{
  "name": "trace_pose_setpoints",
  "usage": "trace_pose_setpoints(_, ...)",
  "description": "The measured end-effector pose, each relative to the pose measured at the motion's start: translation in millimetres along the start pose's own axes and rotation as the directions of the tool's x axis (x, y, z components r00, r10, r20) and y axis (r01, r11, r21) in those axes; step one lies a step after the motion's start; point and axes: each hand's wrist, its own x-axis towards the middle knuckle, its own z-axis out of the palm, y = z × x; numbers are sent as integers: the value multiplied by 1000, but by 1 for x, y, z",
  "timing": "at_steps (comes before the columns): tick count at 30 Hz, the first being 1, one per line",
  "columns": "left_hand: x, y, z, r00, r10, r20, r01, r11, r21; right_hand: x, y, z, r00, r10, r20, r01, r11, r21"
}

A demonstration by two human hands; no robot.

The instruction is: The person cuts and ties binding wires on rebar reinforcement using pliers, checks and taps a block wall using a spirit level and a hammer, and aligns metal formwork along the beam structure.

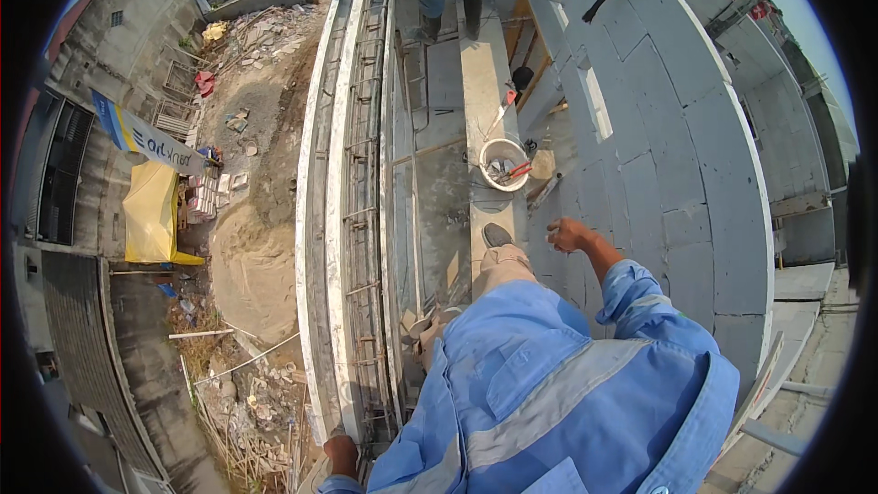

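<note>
Your left hand (342,454) grips the rebar ledge (358,247); keep it clamped there. Your right hand (569,235), loosely curled and empty, hovers near the block wall (695,137), bucket (504,165) just ahead. Step slowly along the plank (485,73).

Matt grey block wall (677,128) (rough-faced), rusty steel rebar (366,220), smooth white plastic bucket (504,165), blue cloth shirt (549,384).

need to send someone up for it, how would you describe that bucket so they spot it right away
Start at the curved grey block wall and the narrow concrete ledge running along its foot. On that ledge, ahead of the person's shoe, sits the bucket: round and white, tools inside, one red-handled, the only round pale container there.
</note>
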Motion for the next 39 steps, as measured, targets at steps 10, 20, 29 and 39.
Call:
trace_pose_setpoints(10, -8, -3, -2, 953, -301, -39, 298, 952, -69, -34, 37, -13, 954, 296, -44, -285, 944, 163)
trace_pose_setpoints(20, -42, 164, -270, 830, -480, -285, -393, -139, -909, 91, 111, 26, 974, 211, 83, -186, 954, -235)
trace_pose_setpoints(29, -41, 451, -109, 955, -236, 178, 101, -304, -947, 416, 172, 41, 994, -70, -88, -15, 688, -725)
trace_pose_setpoints(39, 29, 512, -125, 888, -215, 406, 328, -323, -888, 556, 289, -44, 999, 40, -17, -13, -113, -994)
